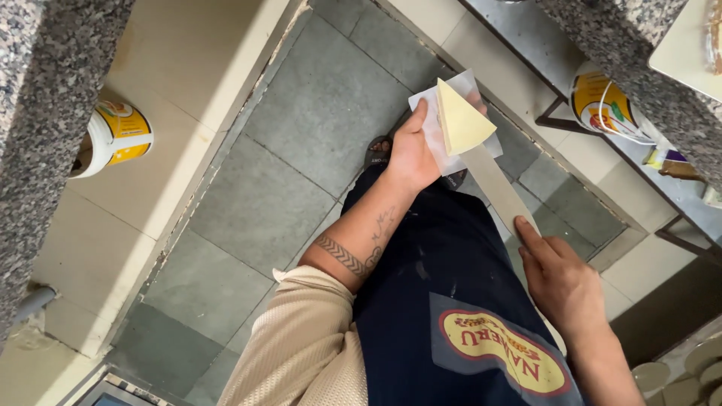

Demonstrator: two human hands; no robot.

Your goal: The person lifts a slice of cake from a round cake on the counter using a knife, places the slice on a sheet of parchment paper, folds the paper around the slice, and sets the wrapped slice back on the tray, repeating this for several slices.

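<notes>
I look straight down past a dark blue apron [451, 301] to a grey tiled floor [316, 113]. My left hand [410, 154] is cupped under a white square of paper [430, 120], thumb up along its edge, and on that paper lies a pale yellow triangular wedge [460, 120], which looks like butter or soft cheese. My right hand [560, 282] is closed around the handle of a long flat steel knife [500, 188], forefinger stretched along the blade; the blade's far end reaches under or against the wedge, though I cannot tell whether it bears the weight or only touches.

I judge the wedge light but soft and greasy: it would dent under a pinch and slide on bare metal. The paper is the sensible place to hold it, from below with the palm spread, since the sheet is limp and gives no support of its own. The knife is stiff and thin, so it is best kept flat.

As for containers, a white plastic tub with a yellow label [113, 139] stands under the speckled granite counter [37, 113] on my left; I cannot see inside it. A second white and yellow tub [602, 105] with a wire handle sits on a low shelf to the right, its contents also hidden. A few pale round plates [677, 376] show at the lower right corner.
</notes>
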